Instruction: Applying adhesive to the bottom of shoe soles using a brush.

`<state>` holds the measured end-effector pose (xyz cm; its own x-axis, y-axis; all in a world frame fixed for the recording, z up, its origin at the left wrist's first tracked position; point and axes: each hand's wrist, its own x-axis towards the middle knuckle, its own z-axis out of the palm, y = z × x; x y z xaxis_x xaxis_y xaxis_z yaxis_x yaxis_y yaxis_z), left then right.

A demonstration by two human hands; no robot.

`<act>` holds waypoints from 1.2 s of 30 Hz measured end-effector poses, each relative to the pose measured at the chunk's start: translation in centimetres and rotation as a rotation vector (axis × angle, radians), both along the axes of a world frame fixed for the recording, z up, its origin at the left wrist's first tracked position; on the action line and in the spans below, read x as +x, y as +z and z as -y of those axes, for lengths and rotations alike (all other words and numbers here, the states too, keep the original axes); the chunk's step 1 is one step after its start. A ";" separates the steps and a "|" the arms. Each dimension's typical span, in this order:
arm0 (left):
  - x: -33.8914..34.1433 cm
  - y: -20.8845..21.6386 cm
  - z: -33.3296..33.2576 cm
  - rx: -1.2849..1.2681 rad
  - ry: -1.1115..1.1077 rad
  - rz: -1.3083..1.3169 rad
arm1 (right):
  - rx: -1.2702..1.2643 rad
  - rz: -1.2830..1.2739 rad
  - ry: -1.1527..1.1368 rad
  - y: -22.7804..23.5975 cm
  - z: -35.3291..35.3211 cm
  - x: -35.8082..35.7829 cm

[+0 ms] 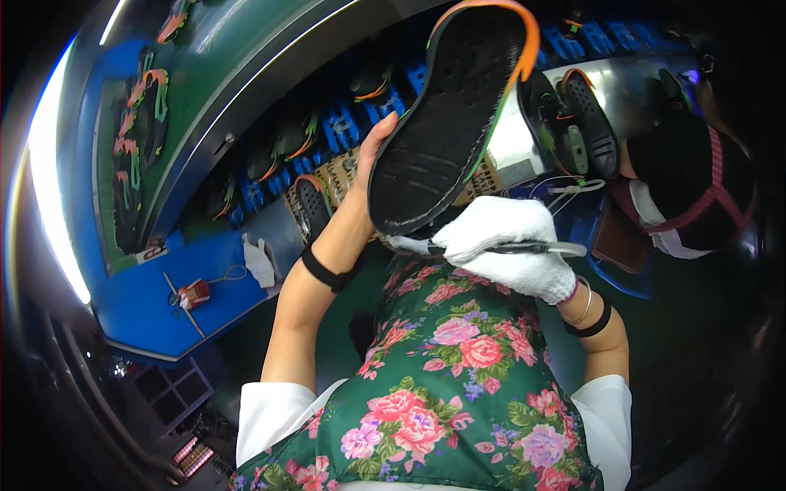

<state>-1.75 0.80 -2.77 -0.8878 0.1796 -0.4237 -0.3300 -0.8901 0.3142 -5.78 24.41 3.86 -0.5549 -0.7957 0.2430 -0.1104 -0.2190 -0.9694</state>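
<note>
My left hand (pixel 370 159) holds up a black shoe sole (pixel 446 123) with an orange rim, its rough inner face turned toward me. My right hand (pixel 508 241), in a white cotton glove, grips a thin dark-handled brush (pixel 524 248) just under the sole's lower end. The brush tip lies near the heel edge; I cannot tell if it touches. Black bands circle both my wrists. A green floral apron (pixel 442 385) covers my lap below the hands.
More black soles (pixel 585 123) lie on a metal tray to the right, next to a person in a dark cap (pixel 692 180). Several soles sit on blue racks (pixel 344 131) behind. A green conveyor (pixel 205 90) carries shoe parts at left; a blue bench (pixel 164 303) holds a small red tool.
</note>
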 end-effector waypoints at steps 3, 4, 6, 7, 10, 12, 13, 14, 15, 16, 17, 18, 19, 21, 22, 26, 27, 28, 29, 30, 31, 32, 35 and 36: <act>0.4 0.3 -0.8 0.320 -0.015 -0.033 | -0.036 0.029 -0.085 -0.5 -0.7 -2.1; 0.5 0.4 -1.4 0.412 -0.010 -0.054 | 0.003 -0.021 -0.145 -0.5 -0.8 -2.7; 0.9 0.8 -2.8 0.495 0.008 -0.063 | 0.031 -0.153 -0.162 -1.1 -1.1 -4.5; 1.4 -0.2 -2.7 0.433 -0.038 -0.077 | 0.037 -0.251 -0.214 -0.9 -1.0 -5.6; 2.2 0.3 -4.1 0.295 -0.094 -0.029 | 0.060 -0.511 -0.465 -0.7 -1.6 -9.1; 2.4 0.3 -4.5 0.317 -0.094 -0.016 | 0.065 -0.660 -0.528 -0.7 -1.4 -10.4; 2.5 0.2 -4.5 0.334 -0.085 0.004 | 0.062 -0.787 -0.539 -0.4 -1.1 -10.1; 2.6 0.2 -4.4 0.333 -0.088 -0.010 | 0.113 -0.945 -0.532 0.0 -0.9 -8.9; 2.8 0.1 -4.1 0.359 -0.055 -0.056 | 0.133 -1.006 -0.488 -0.3 -0.1 -7.5; 2.9 -0.4 -3.4 0.386 -0.020 -0.103 | 0.199 -1.001 -0.389 -0.3 0.2 -5.2; 3.2 -1.7 -2.0 0.553 0.174 0.086 | 0.131 -0.878 -0.235 -0.2 0.6 -3.4; 2.1 0.2 -2.8 0.361 0.211 0.172 | 0.071 -0.787 -0.158 0.3 1.1 -1.4; 3.0 0.8 -2.1 0.327 0.121 0.028 | 0.005 -0.656 -0.043 0.9 1.4 0.1; 4.3 1.5 -0.6 0.381 0.062 -0.138 | -0.120 -0.239 0.078 2.3 1.7 0.5; 4.5 2.1 -0.2 0.368 0.082 -0.150 | -0.158 0.003 0.152 2.8 1.3 -0.2; 5.8 5.2 2.4 0.055 0.195 -0.430 | -0.237 0.475 -0.237 3.1 -0.3 -1.1; 5.8 6.4 3.3 0.087 0.183 -0.494 | -0.280 0.608 -0.341 1.5 -1.2 -1.1; 6.1 7.8 4.4 0.110 0.178 -0.554 | -0.373 0.649 -0.402 0.8 -1.0 -1.0; 6.0 8.6 5.6 0.174 0.174 -0.650 | -0.355 0.700 -0.386 0.0 -1.1 -1.1; 5.9 9.4 8.0 0.140 0.127 -0.740 | -0.332 0.752 -0.371 -0.8 -1.1 -1.0; 5.9 10.6 10.2 0.101 0.142 -0.787 | -0.285 0.751 -0.384 -1.4 -0.7 -0.7; 5.5 11.4 12.1 0.068 0.153 -0.832 | -0.236 0.753 -0.380 -2.4 -0.5 -0.5; 3.0 12.3 18.7 0.070 0.334 -0.945 | -0.145 0.768 -0.364 -5.6 0.9 0.2; 3.3 11.9 21.8 0.030 0.435 -0.943 | -0.122 0.771 -0.342 -6.0 1.7 0.5</act>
